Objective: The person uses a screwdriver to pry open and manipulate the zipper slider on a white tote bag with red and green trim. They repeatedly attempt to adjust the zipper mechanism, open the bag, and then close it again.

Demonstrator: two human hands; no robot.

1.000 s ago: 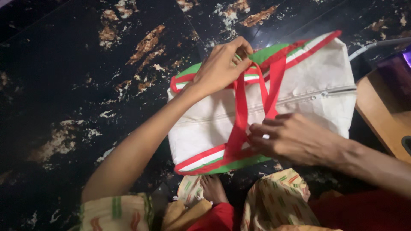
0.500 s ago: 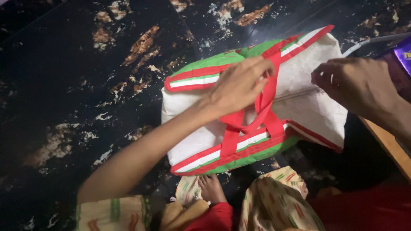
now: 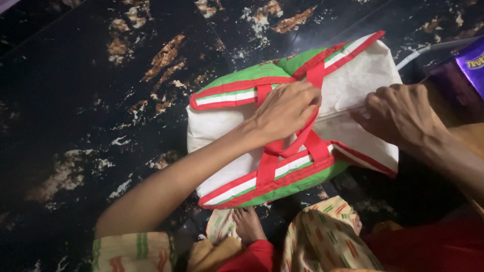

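Head view, the only one here: the bag [image 3: 282, 146] lies flat on the dark marbled floor [image 3: 75, 100], right of the floor's middle and close up to the person's feet at the near edge. It's a white fabric carrier with green padded ends and red trim, and its red straps [image 3: 302, 141] cross over the top.

The left hand [image 3: 285, 111] rests on the middle of the bag, fingers curled down over the straps where they cross; looks like a loose grip on the strap, pressing it into the cloth. The right hand [image 3: 401, 116] is at the bag's right side, fingertips bunched narrow on the zip line [image 3: 343, 115]. Whether it's pinching the zip pull or just the fabric, I can't tell, as the fingers hide it.

Handling-wise I'd guess it's light and floppy. It sags and creases under the left hand, so it looks mostly empty with no stiff frame, and the cloth looks matte, not slick. Nothing fragile showing. Best places to take hold would be the straps, since they're stitched down, or the padded green ends, which have a bit more body

A purple box [image 3: 471, 63] sits off at the right edge
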